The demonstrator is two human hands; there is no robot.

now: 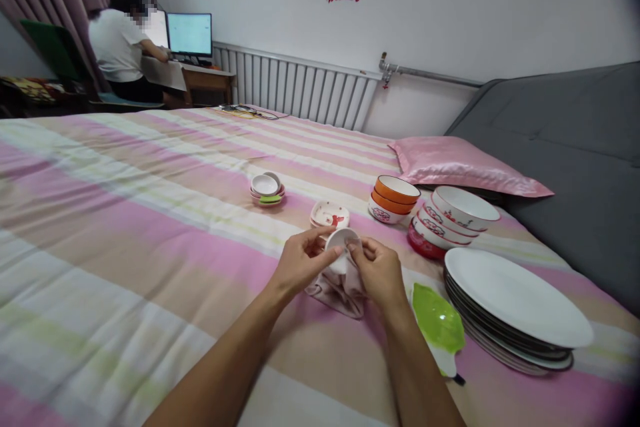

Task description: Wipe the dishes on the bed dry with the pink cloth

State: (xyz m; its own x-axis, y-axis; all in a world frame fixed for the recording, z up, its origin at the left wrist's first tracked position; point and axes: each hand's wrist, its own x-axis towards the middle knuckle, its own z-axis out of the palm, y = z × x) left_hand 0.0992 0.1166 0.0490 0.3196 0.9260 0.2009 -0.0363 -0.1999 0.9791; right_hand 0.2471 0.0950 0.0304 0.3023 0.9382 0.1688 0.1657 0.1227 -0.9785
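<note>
A small white dish (342, 238) is held up between my two hands over the bed. My left hand (303, 260) grips its left edge, thumb on the near face and fingers behind. On the other side my right hand (379, 267) pinches a pale pinkish cloth (345, 290) against the dish; the cloth hangs down to the bedspread. Just beyond lie small patterned dishes (330, 213) with a red figure. Right of my right hand sits a green leaf-shaped dish (437, 320).
Stacked large white plates (520, 293), patterned bowls (450, 220) and orange-rimmed bowls (395, 199) stand at right. A stack of little bowls (267, 188) is farther left. A pink pillow (465, 163) leans near the grey headboard (565, 127). Another person (120, 47) sits at a desk with monitors.
</note>
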